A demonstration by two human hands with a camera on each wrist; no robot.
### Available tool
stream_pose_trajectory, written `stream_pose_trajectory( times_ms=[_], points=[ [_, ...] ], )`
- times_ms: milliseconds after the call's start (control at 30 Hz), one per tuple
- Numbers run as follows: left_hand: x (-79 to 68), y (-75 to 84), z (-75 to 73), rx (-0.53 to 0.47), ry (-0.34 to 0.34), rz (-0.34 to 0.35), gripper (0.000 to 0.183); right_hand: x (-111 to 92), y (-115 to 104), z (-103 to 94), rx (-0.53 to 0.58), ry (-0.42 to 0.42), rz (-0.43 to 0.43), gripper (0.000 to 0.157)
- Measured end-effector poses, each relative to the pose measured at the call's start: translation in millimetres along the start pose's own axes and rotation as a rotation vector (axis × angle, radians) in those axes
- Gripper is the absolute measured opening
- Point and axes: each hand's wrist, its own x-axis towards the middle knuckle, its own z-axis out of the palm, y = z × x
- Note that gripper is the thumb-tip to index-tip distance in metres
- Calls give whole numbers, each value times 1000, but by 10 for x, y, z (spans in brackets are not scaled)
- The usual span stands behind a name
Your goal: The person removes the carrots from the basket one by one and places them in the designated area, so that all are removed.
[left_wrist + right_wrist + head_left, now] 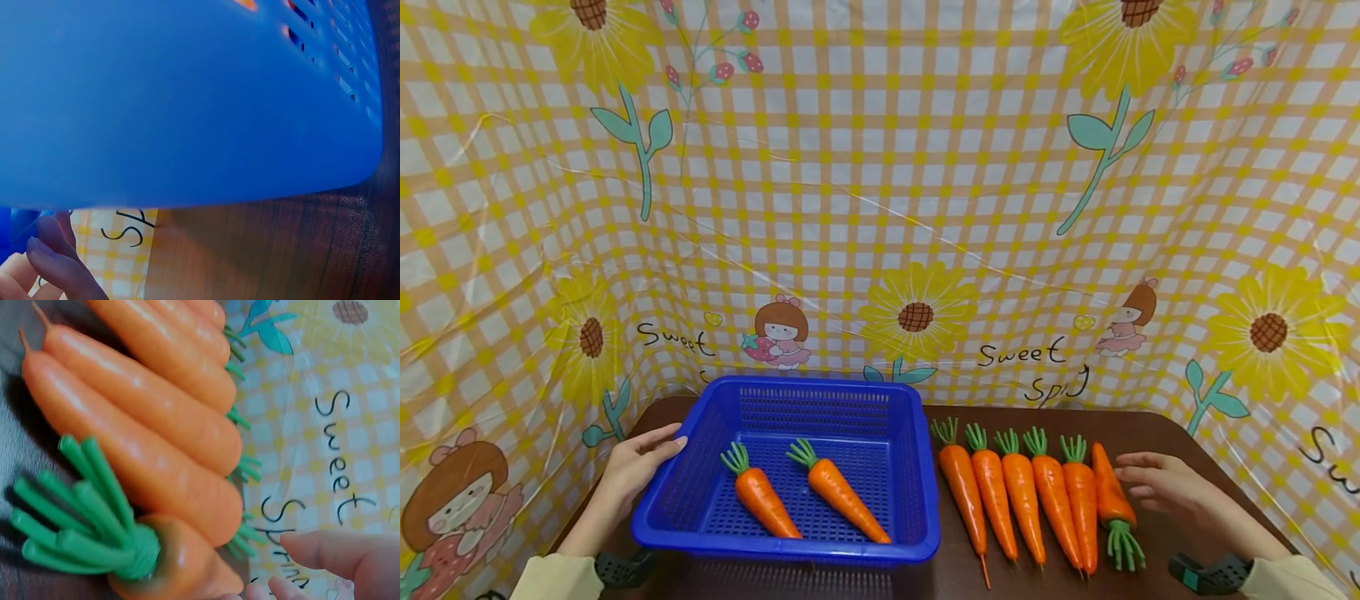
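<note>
My left hand (638, 460) holds the left rim of a blue plastic basket (927, 467), thumb and fingertips at its edge; the basket wall (187, 112) covers most of the left wrist view. Inside the basket lie two orange carrots, one on the left (763, 500) and one on the right (848, 500), green tops toward the back. My right hand (1168, 482) is beside the rightmost carrot (1111, 492), fingers extended and holding nothing. That carrot's green top (134, 550) points toward me. Whether the fingertips touch it, I cannot tell.
Several more carrots (1018, 500) lie in a row right of the basket, green tops toward the back. All stand on a dark brown table (1157, 433). A yellow checked cloth (880, 208) with flowers and lettering hangs behind and at both sides.
</note>
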Motion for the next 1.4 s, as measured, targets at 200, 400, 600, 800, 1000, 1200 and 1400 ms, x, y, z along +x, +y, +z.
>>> stream_pose_trajectory(
  times_ms=[200,400,600,800,1000,1200,1400],
  points=[
    [3,-13,1,-24,-3,6,64,-61,-167,79,-34,-11,-24,64],
    [-14,-2,4,-4,2,16,63,-134,-317,166,-55,-13,-40,63],
    [-14,8,2,-36,-12,14,63,-161,-473,278,-50,-38,-83,59],
    [-6,9,-1,-52,-20,3,65,-187,-636,418,-59,-57,-123,56],
    [8,13,2,-30,-14,6,65,-221,-784,552,-39,-64,-133,58],
    [4,8,-9,-41,-20,6,65,-204,-869,729,-1,-93,-151,57],
    [1,-14,1,-34,-24,4,65,-190,-934,853,35,-145,-192,56]
  ],
)
